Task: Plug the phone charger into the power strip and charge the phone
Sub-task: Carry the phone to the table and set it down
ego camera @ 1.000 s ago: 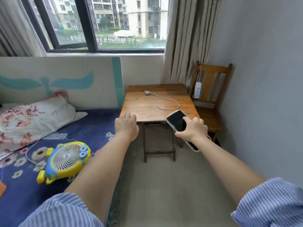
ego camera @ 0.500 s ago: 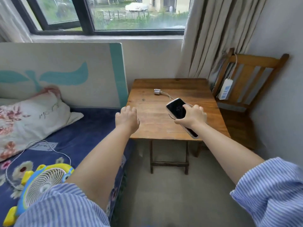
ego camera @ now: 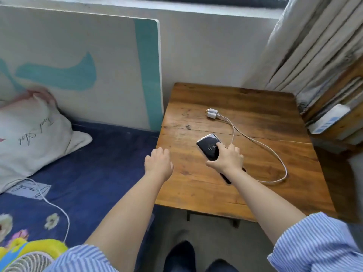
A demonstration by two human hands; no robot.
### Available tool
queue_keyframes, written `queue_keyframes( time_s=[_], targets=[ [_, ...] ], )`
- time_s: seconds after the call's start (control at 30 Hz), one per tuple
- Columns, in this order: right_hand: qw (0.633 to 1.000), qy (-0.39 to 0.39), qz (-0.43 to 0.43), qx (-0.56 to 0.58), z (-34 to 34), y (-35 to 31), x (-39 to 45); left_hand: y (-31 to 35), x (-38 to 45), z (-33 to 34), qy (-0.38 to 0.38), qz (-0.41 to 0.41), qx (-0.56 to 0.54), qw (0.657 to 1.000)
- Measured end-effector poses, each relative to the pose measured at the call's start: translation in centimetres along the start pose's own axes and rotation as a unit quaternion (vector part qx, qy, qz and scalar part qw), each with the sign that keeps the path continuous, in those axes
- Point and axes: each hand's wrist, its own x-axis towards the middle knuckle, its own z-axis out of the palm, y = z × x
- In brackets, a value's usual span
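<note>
Blue bedding (ego camera: 94, 173) fills the left side of our view, with a white and teal board (ego camera: 82, 61) standing against the wall behind it and a pale pillow (ego camera: 33, 134) leaning at its foot. Right of the bed stands a wooden table (ego camera: 206, 193), its near edge close to us and its far edge under the window sill. A grey curtain (ego camera: 306, 46) hangs in the upper right corner, and beside the table a wooden chair (ego camera: 341, 122) carries a white power strip (ego camera: 330, 118) propped against its back slats, well apart from everything on the tabletop.

Our two bare arms reach forward out of blue striped sleeves (ego camera: 318, 244). Our left hand (ego camera: 159, 163) hovers over the left edge of the table, fingers loosely spread and holding nothing. Our right hand (ego camera: 225, 160) grips the phone (ego camera: 209, 147) from above, fingers on its far side and thumb on its near side; the dark screen faces up and shows a clock. Whether the phone touches the wood or sits just above it, we cannot tell.

At bottom left a yellow fan (ego camera: 29, 256) lies on the bed, with a thin white cord (ego camera: 59, 209) running from it toward the pillow.

On the table, a white cable (ego camera: 275, 154) loops from behind our right hand out to the right and back up to the small white charger plug (ego camera: 212, 114), which lies on its side near the far half of the tabletop, prongs pointing left.
</note>
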Motion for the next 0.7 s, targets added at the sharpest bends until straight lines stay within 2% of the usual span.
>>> queue_keyframes(
  time_s=[0.13,0.4,0.7],
  targets=[
    [0.999,-0.03,0.0,-0.014,4.2,-1.7,4.0,-1.0,3.5,3.8,-0.059,-0.008,-0.015,0.998],
    [0.998,-0.046,-0.043,-0.028,12.0,-4.6,11.1,-2.7,8.2,11.7,-0.102,-0.009,-0.092,0.99],
    [0.997,-0.008,-0.062,-0.039,14.7,-6.5,14.4,-3.5,8.1,15.3,-0.088,0.016,-0.112,0.99]
  ],
)
